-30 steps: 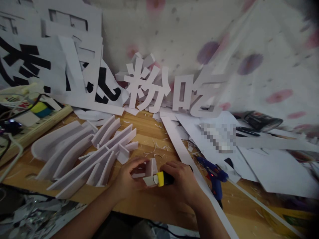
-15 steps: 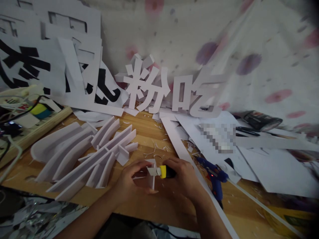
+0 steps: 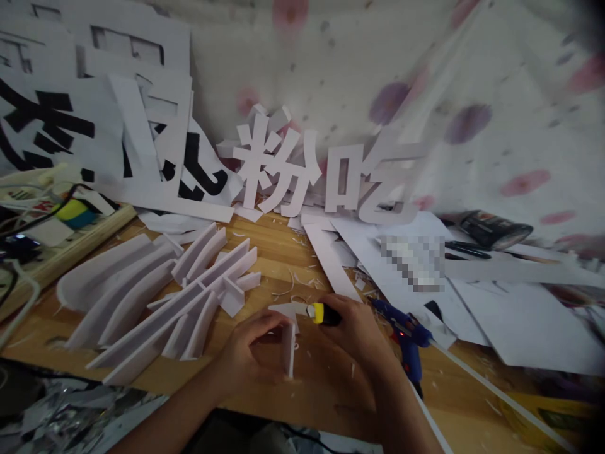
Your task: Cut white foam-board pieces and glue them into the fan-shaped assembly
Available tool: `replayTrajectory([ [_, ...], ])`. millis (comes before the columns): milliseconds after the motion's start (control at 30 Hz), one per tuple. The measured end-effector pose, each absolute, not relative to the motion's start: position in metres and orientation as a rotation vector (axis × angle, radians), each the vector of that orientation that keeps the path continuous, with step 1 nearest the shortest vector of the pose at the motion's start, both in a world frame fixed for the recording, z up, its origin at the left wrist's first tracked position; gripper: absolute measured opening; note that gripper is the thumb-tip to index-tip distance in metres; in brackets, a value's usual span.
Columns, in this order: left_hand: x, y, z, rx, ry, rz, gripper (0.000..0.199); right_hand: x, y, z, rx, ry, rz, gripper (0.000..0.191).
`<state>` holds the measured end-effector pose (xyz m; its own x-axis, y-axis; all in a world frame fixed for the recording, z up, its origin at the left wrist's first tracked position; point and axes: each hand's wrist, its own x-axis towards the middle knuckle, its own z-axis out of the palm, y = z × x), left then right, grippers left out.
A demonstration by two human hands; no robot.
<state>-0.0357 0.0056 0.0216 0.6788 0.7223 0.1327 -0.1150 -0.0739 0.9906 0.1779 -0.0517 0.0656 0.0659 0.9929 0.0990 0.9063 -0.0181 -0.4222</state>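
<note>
My left hand (image 3: pixel 253 350) is closed around a small white foam piece (image 3: pixel 288 350), its fingers at the top and left side of an upright wall. In my right hand (image 3: pixel 354 325) is a yellow and black cutter (image 3: pixel 326 313), its blade pointing left just above and behind the piece. To the left lies a large white character (image 3: pixel 189 302) built of thin upright strips. A blue glue gun (image 3: pixel 406 337) with a lit red light and a long white glue stick rests right of my right hand.
White cut-out characters (image 3: pixel 278 167) stand along the back by a flowered curtain (image 3: pixel 425 75). White sheets (image 3: pixel 534 321) and a dark can (image 3: pixel 496 229) are at the right. A wooden-edged board with cables (image 3: pixel 75 243) sits at the left. Scraps litter the wooden table (image 3: pixel 269 243).
The cutter in my right hand has moved slightly right and up, away from the piece's front wall. The piece in my left hand has turned and its wall shows more fully.
</note>
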Motion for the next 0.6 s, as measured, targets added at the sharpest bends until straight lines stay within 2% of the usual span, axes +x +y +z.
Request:
replayTrajectory([
  [267,-0.033,0.006,0.021,1.196,0.581,0.808,0.061,0.173,-0.052,0.069,-2.213,-1.68,0.356,0.035],
  [467,-0.029,0.01,0.015,0.991,0.527,0.822,0.061,0.155,-0.056,0.074,-2.038,-1.814,0.411,0.02],
  [600,-0.03,0.013,0.018,0.897,0.476,0.776,0.061,0.154,-0.051,0.064,-2.296,-1.607,0.304,0.016],
])
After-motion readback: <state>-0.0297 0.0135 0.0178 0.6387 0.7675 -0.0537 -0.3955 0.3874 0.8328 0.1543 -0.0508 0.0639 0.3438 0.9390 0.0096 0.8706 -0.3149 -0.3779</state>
